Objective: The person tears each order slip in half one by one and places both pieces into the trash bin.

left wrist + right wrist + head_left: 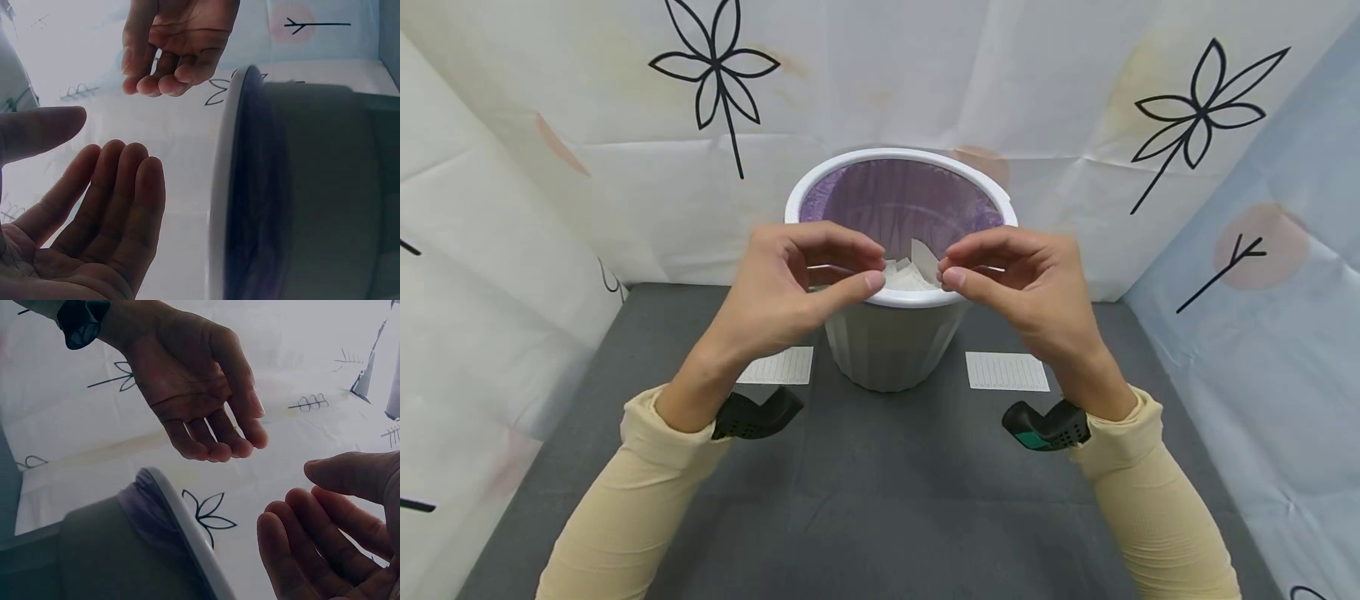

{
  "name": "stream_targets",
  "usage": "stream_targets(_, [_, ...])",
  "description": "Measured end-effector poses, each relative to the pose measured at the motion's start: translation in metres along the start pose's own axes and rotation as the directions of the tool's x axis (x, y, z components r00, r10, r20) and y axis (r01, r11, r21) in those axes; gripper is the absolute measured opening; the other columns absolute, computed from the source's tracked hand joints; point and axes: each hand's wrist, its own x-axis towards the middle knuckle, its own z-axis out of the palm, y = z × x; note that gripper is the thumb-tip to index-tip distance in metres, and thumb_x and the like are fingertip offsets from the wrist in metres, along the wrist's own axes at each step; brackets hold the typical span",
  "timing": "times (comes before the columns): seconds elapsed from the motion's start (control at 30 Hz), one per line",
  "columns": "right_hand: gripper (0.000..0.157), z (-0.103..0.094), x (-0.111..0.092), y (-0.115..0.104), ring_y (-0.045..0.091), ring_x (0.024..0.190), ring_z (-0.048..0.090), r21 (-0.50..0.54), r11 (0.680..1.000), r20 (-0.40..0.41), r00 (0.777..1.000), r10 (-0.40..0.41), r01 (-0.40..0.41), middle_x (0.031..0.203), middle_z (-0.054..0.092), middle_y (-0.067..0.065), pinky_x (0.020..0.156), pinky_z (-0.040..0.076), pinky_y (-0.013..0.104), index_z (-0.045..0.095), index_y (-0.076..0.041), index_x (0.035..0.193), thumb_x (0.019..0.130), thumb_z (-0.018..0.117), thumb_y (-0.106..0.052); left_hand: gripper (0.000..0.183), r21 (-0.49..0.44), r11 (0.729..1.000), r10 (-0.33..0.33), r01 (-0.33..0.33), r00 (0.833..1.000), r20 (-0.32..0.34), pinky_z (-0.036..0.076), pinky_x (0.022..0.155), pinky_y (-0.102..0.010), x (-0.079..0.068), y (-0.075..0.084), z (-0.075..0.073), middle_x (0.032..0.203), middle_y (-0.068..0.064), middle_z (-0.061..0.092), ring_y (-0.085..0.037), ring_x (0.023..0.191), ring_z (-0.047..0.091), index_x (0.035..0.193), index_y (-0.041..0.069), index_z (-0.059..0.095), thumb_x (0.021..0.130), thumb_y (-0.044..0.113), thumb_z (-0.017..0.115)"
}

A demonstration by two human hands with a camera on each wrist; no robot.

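Observation:
Both hands hover over a light grey waste bin (pixel 887 350) with a white rim and a purple bag liner (pixel 887 200). Loosely bent fingers and a separate thumb leave the left hand (pixel 793 283) empty above the rim's left part. Opposite it, the right hand (pixel 1030 279) has the same shape, its fingertips pointing inward. In the right wrist view no object shows between its fingers. White paper scraps (pixel 910 275) lie inside the bin, seen in the gap between the hands.
The bin stands on a dark grey table (pixel 880 500). A printed white card lies either side of its base, the left card (pixel 786 367) partly behind the left wrist and the right card (pixel 1006 372) near the right one. White patterned sheets (pixel 887 75) enclose the back and sides.

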Motion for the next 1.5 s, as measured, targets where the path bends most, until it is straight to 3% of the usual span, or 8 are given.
stream_targets(0.2, [0.018,0.002,-0.021,0.007,0.019,0.079,0.070,-0.048,0.999,0.025,1.000,-0.007,0.008,0.092,0.073,0.016,0.076,0.059,0.030,0.071,0.013,0.098,0.081,0.072,0.020,0.021,0.006,1.000,0.014,-0.014,0.999,0.041,0.059,0.084,-0.040,-0.017,-0.005,0.009,0.097,-0.009,0.075,-0.023,0.089,0.072,0.105,-0.004,0.074,0.084,-0.005,0.077])
stream_targets(0.4, [0.016,0.005,-0.040,0.014,0.023,0.083,0.072,-0.095,0.994,0.056,0.997,0.052,-0.047,0.095,0.073,0.015,0.074,0.059,0.031,0.071,0.011,0.100,0.084,0.074,0.012,0.020,0.014,1.000,-0.018,0.017,0.998,0.061,0.058,0.085,-0.039,-0.033,-0.014,0.014,0.097,-0.004,0.075,-0.022,0.090,0.073,0.104,-0.001,0.074,0.085,-0.002,0.077])
stream_targets(0.63, [0.017,0.013,-0.057,0.033,0.022,0.088,0.072,-0.087,0.996,0.117,0.993,0.019,-0.008,0.096,0.073,0.013,0.077,0.058,0.031,0.071,0.009,0.101,0.085,0.074,0.012,0.019,0.057,0.995,-0.082,0.078,0.994,0.076,0.056,0.087,-0.036,-0.051,-0.027,0.007,0.097,-0.001,0.075,-0.021,0.091,0.071,0.104,0.002,0.075,0.085,0.000,0.079])
stream_targets(0.9, [0.019,0.030,-0.071,0.057,0.025,0.090,0.072,-0.059,0.995,0.152,0.985,0.087,-0.079,0.098,0.073,0.015,0.081,0.059,0.038,0.072,0.005,0.104,0.086,0.075,0.009,0.025,0.132,0.984,-0.129,0.118,0.988,0.081,0.056,0.089,-0.034,-0.075,-0.056,-0.020,0.100,0.001,0.075,-0.022,0.095,0.071,0.106,0.010,0.075,0.083,0.001,0.082])
stream_targets(1.07, [0.020,0.039,-0.076,0.073,0.025,0.091,0.071,-0.047,0.993,0.171,0.979,0.113,-0.107,0.100,0.072,0.018,0.081,0.059,0.039,0.071,0.005,0.106,0.086,0.075,0.008,0.026,0.163,0.966,-0.207,0.199,0.978,0.033,0.056,0.088,-0.033,-0.090,-0.086,-0.045,0.104,-0.004,0.074,-0.023,0.097,0.071,0.109,0.008,0.075,0.085,0.003,0.081])
stream_targets(1.2, [0.020,0.046,-0.078,0.083,0.024,0.091,0.071,-0.030,0.991,0.175,0.975,0.134,-0.130,0.101,0.072,0.021,0.081,0.059,0.038,0.071,0.006,0.106,0.087,0.075,0.007,0.029,0.208,0.932,-0.302,0.298,0.953,-0.014,0.056,0.085,-0.027,-0.101,-0.115,-0.065,0.108,-0.007,0.073,-0.024,0.099,0.070,0.113,0.006,0.074,0.086,0.007,0.082])
stream_targets(1.37, [0.021,0.056,-0.079,0.096,0.025,0.091,0.071,-0.026,0.984,0.177,0.968,0.177,-0.175,0.102,0.071,0.022,0.082,0.058,0.039,0.071,0.005,0.108,0.087,0.075,0.004,0.036,0.293,0.883,-0.371,0.366,0.928,-0.042,0.055,0.083,-0.024,-0.113,-0.150,-0.088,0.114,-0.015,0.070,-0.034,0.102,0.067,0.120,0.003,0.070,0.086,0.009,0.082])
stream_targets(1.5, [0.022,0.065,-0.080,0.108,0.026,0.091,0.071,-0.029,0.973,0.178,0.957,0.230,-0.229,0.103,0.072,0.021,0.082,0.058,0.040,0.072,0.002,0.109,0.088,0.076,0.001,0.042,0.371,0.835,-0.412,0.406,0.909,-0.066,0.054,0.090,-0.038,-0.120,-0.175,-0.100,0.119,-0.021,0.067,-0.039,0.108,0.062,0.125,0.000,0.067,0.087,0.010,0.082])
